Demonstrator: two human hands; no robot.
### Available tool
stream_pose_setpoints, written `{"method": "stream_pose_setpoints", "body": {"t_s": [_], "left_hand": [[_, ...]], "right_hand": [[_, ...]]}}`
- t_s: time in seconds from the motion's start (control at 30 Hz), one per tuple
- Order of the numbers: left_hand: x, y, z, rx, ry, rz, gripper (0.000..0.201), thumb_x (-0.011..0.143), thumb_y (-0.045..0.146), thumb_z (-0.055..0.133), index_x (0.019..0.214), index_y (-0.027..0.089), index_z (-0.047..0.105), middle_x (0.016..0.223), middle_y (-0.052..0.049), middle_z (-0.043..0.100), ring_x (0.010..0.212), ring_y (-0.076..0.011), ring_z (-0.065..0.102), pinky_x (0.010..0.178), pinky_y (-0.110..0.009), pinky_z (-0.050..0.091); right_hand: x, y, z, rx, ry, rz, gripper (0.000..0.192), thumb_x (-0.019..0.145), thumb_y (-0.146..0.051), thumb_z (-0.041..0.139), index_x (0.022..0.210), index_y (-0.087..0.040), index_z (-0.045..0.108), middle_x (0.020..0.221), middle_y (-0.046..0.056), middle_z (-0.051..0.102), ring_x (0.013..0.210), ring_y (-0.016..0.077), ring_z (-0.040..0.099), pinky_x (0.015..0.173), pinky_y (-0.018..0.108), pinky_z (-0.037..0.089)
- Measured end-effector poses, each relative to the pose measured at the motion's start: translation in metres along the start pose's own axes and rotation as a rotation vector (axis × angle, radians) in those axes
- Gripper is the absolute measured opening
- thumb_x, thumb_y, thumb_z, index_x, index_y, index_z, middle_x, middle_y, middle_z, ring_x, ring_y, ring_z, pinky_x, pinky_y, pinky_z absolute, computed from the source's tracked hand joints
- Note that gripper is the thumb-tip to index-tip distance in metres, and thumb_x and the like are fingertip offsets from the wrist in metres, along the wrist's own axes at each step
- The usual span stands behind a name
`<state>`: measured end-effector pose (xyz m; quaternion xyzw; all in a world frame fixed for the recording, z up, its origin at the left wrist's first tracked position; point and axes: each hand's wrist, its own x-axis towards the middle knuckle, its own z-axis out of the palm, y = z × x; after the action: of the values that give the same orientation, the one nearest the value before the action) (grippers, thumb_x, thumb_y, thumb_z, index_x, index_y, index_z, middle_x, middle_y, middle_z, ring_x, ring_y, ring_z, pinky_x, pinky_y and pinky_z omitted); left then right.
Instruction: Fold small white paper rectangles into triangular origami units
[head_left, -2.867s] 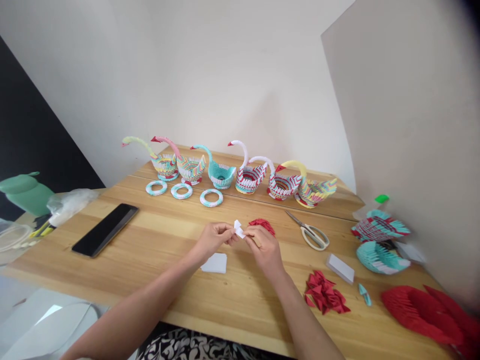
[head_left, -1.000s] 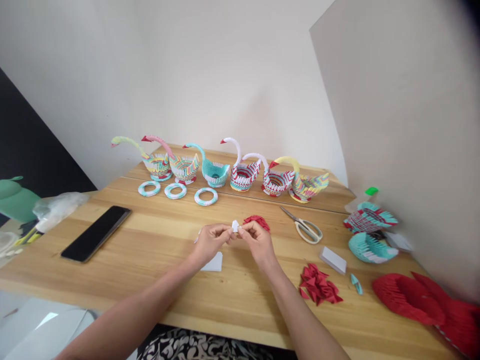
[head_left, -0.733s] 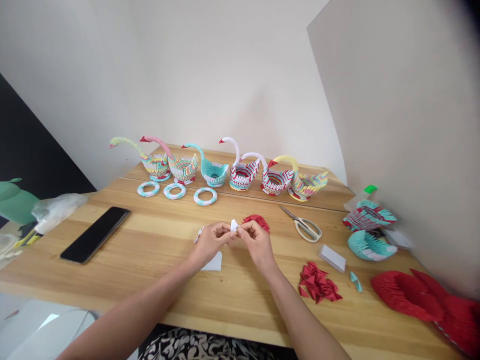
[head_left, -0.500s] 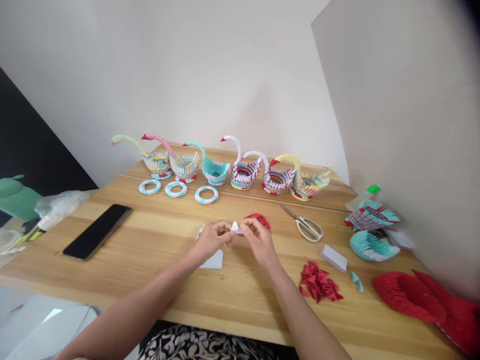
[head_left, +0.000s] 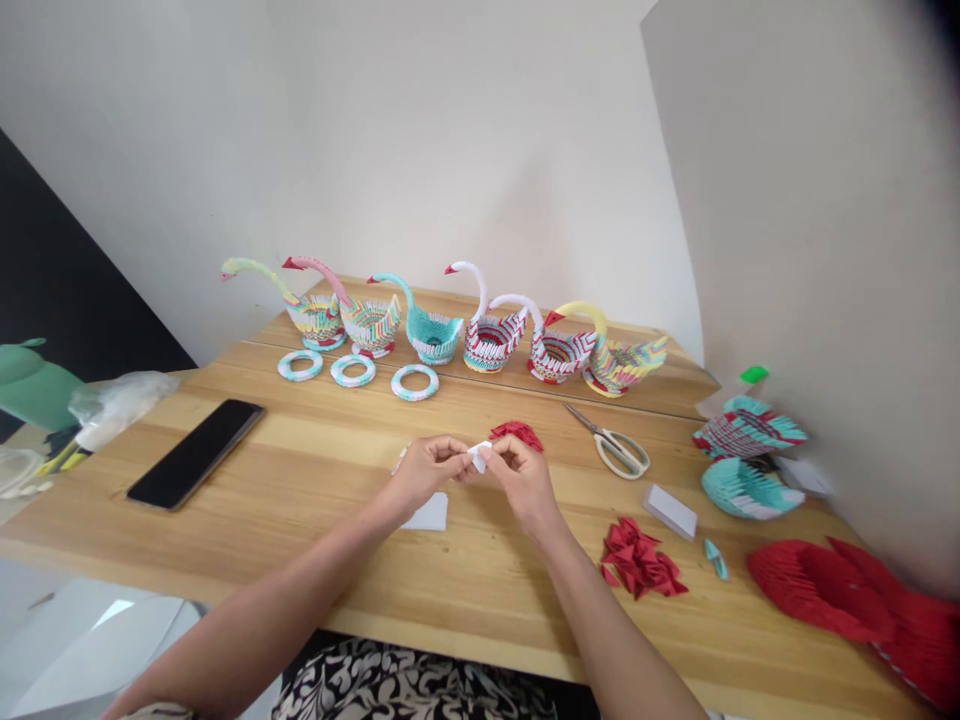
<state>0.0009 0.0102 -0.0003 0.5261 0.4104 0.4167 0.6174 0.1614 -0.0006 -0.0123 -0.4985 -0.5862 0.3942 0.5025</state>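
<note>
Both hands meet over the middle of the pale wooden desk point(head_left: 315, 480), pinching one small folded piece of white paper point(head_left: 478, 455) between them. The left hand point(head_left: 424, 472) closes its thumb and forefinger on the near-left edge of the piece; the right hand point(head_left: 521, 475) grips the other side with its fingers curled in, so each hand is nearly shut on the paper and holds nothing else. The piece sits just above the desk, not resting on it.

The step in hand looks like a late fold of a single small unit, the paper already reduced to a compact wedge. The next move would seem to call for a firm, exact crease, with the edges held aligned so the thin paper does not slip or spring open.

Directly beneath the left hand lies a small stack of white paper slips point(head_left: 427, 512). Just beyond the right hand sits a little heap of folded red paper pieces point(head_left: 517, 434), and a larger pile of red folded units point(head_left: 639, 572) lies to the right. Cream-handled scissors point(head_left: 619, 450) lie near, a black phone point(head_left: 196, 466) lies well to the left, and a row of colourful paper swans point(head_left: 450, 335) stands at the far edge.
</note>
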Motion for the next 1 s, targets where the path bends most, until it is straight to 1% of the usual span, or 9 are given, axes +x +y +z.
{"method": "stream_pose_setpoints", "body": {"t_s": [0.4, 0.73, 0.87, 1.0], "left_hand": [[-0.0005, -0.0014, -0.0028, -0.057, -0.014, -0.001, 0.023, 0.067, 0.035, 0.071, 0.068, 0.012, 0.065, 0.066, -0.003, 0.067, 0.056, -0.0107, 0.057, 0.060, -0.024, 0.046], [-0.0022, 0.0016, -0.0022, -0.060, 0.008, -0.001, 0.022, 0.068, 0.034, 0.070, 0.069, 0.012, 0.064, 0.067, -0.003, 0.066, 0.058, -0.0110, 0.056, 0.062, -0.024, 0.046], [-0.0019, 0.0018, -0.0020, -0.069, -0.002, 0.001, 0.021, 0.068, 0.033, 0.070, 0.068, 0.013, 0.064, 0.066, -0.002, 0.066, 0.058, -0.0105, 0.056, 0.062, -0.024, 0.045], [-0.0023, 0.0016, -0.0009, -0.077, -0.006, 0.003, 0.020, 0.068, 0.031, 0.071, 0.067, 0.013, 0.064, 0.064, -0.001, 0.065, 0.056, -0.0100, 0.056, 0.061, -0.024, 0.045]], "right_hand": [[-0.0004, 0.0019, -0.0002, -0.034, -0.003, -0.027, 0.023, 0.080, -0.035, 0.060, 0.065, -0.019, 0.053, 0.063, -0.002, 0.054, 0.060, 0.0125, 0.046, 0.057, 0.025, 0.038], [0.0014, 0.0061, -0.0008, -0.017, -0.025, -0.016, 0.022, 0.079, -0.035, 0.060, 0.065, -0.019, 0.054, 0.062, -0.002, 0.054, 0.059, 0.0122, 0.046, 0.056, 0.024, 0.038], [0.0016, 0.0053, -0.0007, -0.012, -0.025, 0.003, 0.022, 0.079, -0.036, 0.060, 0.065, -0.020, 0.054, 0.062, -0.003, 0.054, 0.059, 0.0126, 0.047, 0.056, 0.024, 0.037], [0.0013, 0.0043, -0.0005, -0.018, -0.004, -0.013, 0.022, 0.078, -0.033, 0.061, 0.063, -0.020, 0.052, 0.060, -0.004, 0.050, 0.056, 0.0117, 0.044, 0.055, 0.024, 0.035]]}}
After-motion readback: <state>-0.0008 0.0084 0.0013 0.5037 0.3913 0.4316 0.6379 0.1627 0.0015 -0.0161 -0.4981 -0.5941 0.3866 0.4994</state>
